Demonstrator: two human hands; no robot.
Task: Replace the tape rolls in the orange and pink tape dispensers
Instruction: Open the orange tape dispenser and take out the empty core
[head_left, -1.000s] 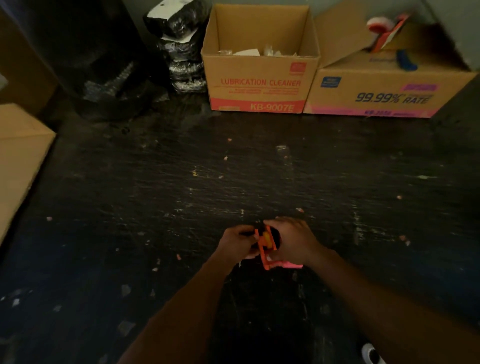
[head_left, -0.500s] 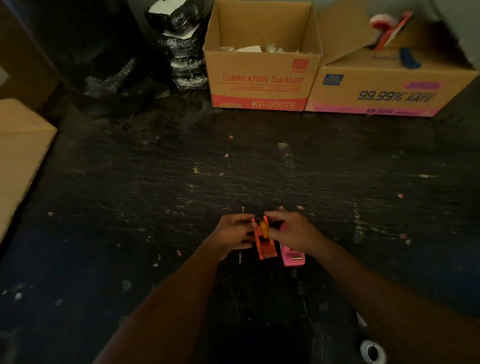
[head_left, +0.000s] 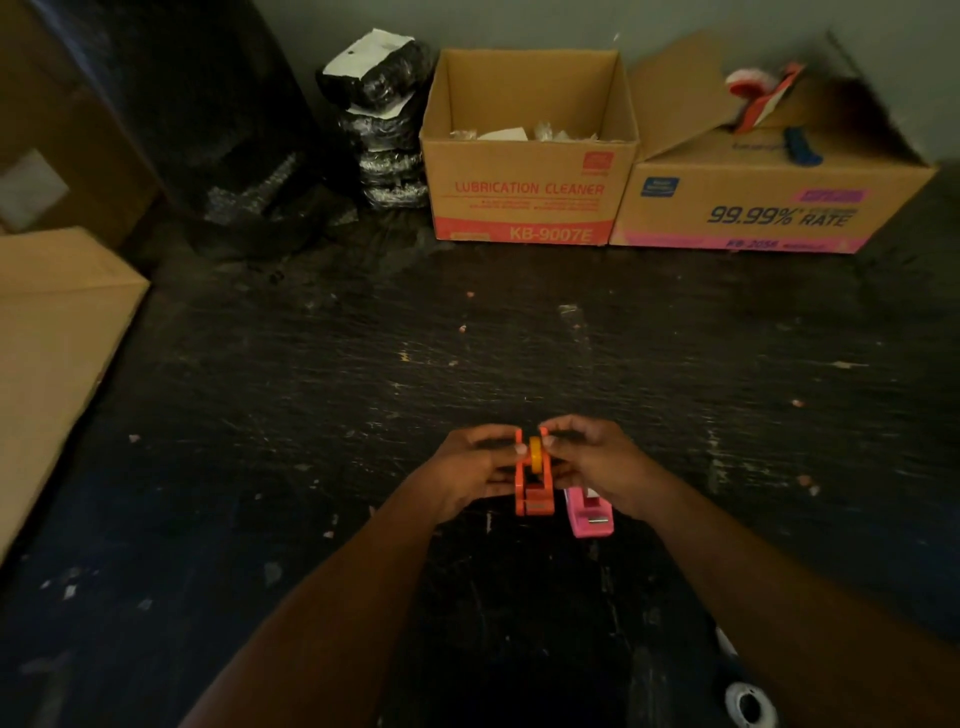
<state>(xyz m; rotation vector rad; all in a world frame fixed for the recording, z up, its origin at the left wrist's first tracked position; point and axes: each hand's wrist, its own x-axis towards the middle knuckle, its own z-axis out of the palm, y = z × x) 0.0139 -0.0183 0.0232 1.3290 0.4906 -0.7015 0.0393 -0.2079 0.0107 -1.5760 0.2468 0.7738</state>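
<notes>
Dark scratched floor, two hands in the lower centre of the frame.
The left hand and right hand pinch the orange dispenser from both sides around its yellow roll; the pink dispenser lies just right of it.

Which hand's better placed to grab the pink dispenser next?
Right. The right hand is directly above the pink plastic tape dispenser; the left hand sits beyond the orange plastic tape dispenser, which both hands grip.

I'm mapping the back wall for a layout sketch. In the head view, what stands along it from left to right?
Stack of black wrapped bundles → open box marked LUBRICATION CLEANER → box marked 99.99% RATE, which has a red-and-white item and a blue item resting on top.
</notes>
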